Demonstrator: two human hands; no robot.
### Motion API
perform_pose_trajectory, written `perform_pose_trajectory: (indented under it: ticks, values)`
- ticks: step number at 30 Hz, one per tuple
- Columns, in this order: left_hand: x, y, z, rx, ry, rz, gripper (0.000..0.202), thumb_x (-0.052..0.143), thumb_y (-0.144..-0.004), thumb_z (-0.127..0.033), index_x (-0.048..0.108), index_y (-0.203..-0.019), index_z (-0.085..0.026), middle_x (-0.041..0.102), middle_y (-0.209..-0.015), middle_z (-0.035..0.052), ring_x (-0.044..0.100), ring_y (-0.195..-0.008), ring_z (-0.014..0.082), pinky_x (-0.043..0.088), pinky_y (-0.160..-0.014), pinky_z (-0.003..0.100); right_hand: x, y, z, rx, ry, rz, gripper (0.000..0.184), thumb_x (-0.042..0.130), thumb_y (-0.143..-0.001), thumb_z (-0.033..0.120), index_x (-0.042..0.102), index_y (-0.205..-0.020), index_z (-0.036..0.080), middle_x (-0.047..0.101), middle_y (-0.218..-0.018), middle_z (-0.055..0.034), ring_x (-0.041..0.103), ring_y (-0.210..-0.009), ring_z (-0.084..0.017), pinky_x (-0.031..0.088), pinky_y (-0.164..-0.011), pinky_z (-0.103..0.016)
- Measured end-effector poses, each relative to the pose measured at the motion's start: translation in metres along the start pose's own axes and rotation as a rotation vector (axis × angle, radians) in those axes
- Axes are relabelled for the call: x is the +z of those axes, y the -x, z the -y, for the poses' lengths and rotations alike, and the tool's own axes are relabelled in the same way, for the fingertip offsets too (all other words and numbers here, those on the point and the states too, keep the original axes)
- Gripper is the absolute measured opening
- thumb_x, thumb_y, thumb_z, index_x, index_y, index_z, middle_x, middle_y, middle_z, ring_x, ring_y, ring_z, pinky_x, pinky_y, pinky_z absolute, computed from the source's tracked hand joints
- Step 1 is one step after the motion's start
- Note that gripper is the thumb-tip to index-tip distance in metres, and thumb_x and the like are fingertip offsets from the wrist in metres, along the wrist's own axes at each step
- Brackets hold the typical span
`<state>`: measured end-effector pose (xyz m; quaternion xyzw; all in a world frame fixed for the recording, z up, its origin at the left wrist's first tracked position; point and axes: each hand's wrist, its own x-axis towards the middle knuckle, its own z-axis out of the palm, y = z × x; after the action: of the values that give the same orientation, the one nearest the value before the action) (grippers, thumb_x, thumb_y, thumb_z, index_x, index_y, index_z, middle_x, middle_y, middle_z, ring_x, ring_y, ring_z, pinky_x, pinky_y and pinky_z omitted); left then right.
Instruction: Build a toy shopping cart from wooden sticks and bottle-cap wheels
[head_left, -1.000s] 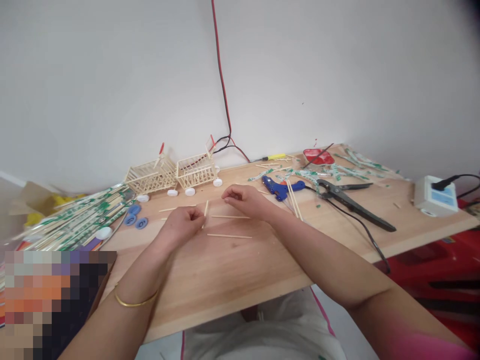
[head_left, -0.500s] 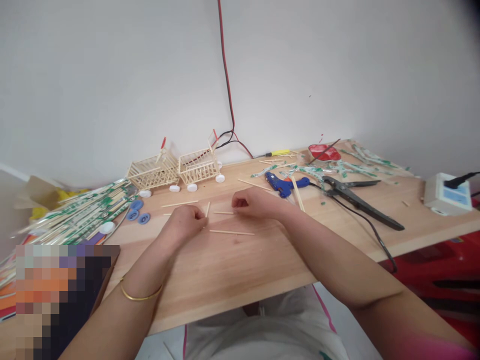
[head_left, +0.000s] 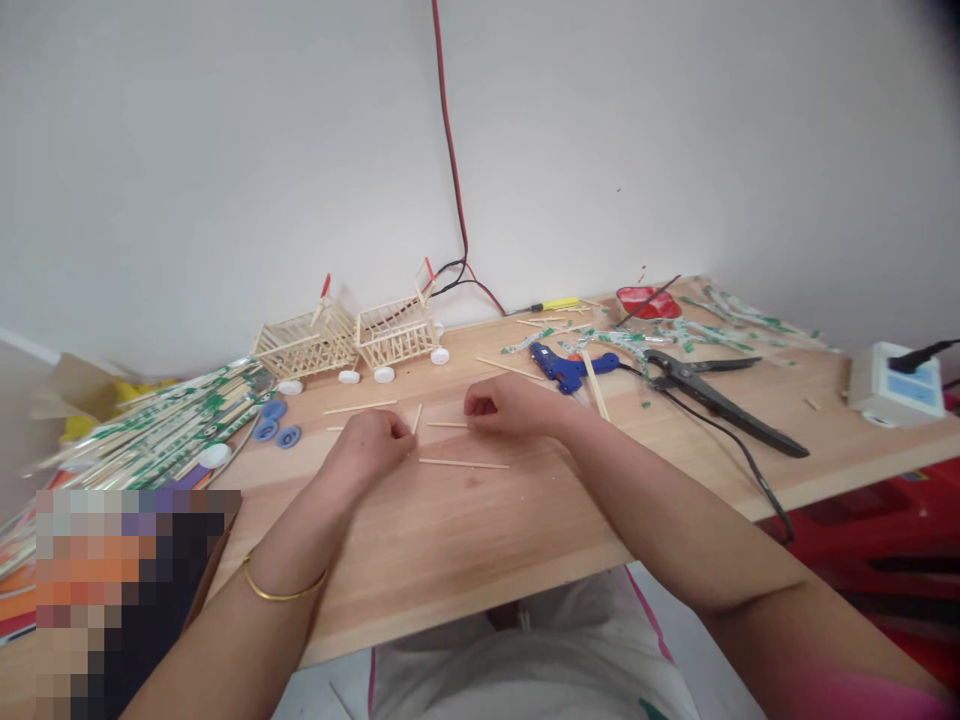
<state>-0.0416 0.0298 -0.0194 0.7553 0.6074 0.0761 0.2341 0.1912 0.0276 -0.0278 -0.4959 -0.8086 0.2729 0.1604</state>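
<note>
My left hand (head_left: 370, 443) rests low over the wooden table, its fingers closed on a short wooden stick (head_left: 417, 417) that points away from me. To its right, my right hand (head_left: 504, 405) has curled fingers around the right end of another thin stick (head_left: 446, 424); its fingertips are partly hidden. Between the hands and nearer me lies a loose stick (head_left: 463, 464). One more stick (head_left: 360, 407) lies beyond my left hand. Two small shopping carts made of sticks, a left cart (head_left: 306, 340) and a right cart (head_left: 396, 332), stand on white wheels farther back.
A blue glue gun (head_left: 571, 368), black shears (head_left: 724, 400) and a red-stained dish (head_left: 651, 304) are at the right. Blue bottle caps (head_left: 265, 429) and wrapped sticks (head_left: 180, 420) lie left. A white power box (head_left: 894, 385) sits at the right edge, wrappers behind.
Both hands and the sticks stay almost in place. The whole view has shifted very slightly.
</note>
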Motion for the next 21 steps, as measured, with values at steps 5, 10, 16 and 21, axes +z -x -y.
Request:
perform_pose_trajectory:
  ticks: [5, 10, 16, 21]
  values:
    - [0.0017, -0.0009, 0.0000, -0.002, -0.020, -0.009, 0.015, 0.057, -0.069, -0.024, 0.066, -0.058, -0.019, 0.064, -0.054, 0.0025, 0.054, -0.053, 0.0150, 0.035, -0.053, 0.026, 0.0014, -0.0003, -0.0023, -0.010, 0.000, 0.008, 0.011, 0.058, -0.072, 0.020, 0.066, -0.080, 0.019, 0.068, -0.077, -0.0001, 0.056, -0.067, -0.012, 0.037, -0.058, -0.022]
    - [0.0016, -0.0001, -0.0017, -0.009, -0.029, 0.010, 0.016, 0.057, -0.069, -0.025, 0.066, -0.058, -0.019, 0.064, -0.054, 0.0026, 0.053, -0.051, 0.0146, 0.034, -0.052, 0.026, 0.0024, -0.0006, -0.0039, -0.016, 0.000, 0.011, 0.011, 0.058, -0.072, 0.020, 0.066, -0.079, 0.020, 0.068, -0.077, 0.0007, 0.057, -0.067, -0.012, 0.038, -0.058, -0.022]
    - [0.0010, 0.0023, -0.0065, -0.017, -0.019, 0.024, 0.017, 0.055, -0.070, -0.024, 0.067, -0.061, -0.018, 0.064, -0.054, 0.0028, 0.053, -0.051, 0.0144, 0.034, -0.052, 0.026, 0.0011, -0.0006, -0.0015, -0.007, -0.003, 0.034, 0.010, 0.060, -0.072, 0.022, 0.068, -0.079, 0.020, 0.069, -0.077, 0.0001, 0.057, -0.068, -0.013, 0.038, -0.059, -0.022]
    - [0.0004, 0.0037, -0.0094, -0.035, -0.018, 0.042, 0.017, 0.055, -0.071, -0.025, 0.068, -0.063, -0.018, 0.065, -0.057, 0.0028, 0.053, -0.053, 0.0137, 0.034, -0.053, 0.025, 0.0020, -0.0016, -0.0017, -0.011, 0.023, 0.040, 0.011, 0.060, -0.073, 0.022, 0.069, -0.079, 0.020, 0.070, -0.079, -0.0002, 0.059, -0.069, -0.013, 0.039, -0.061, -0.022]
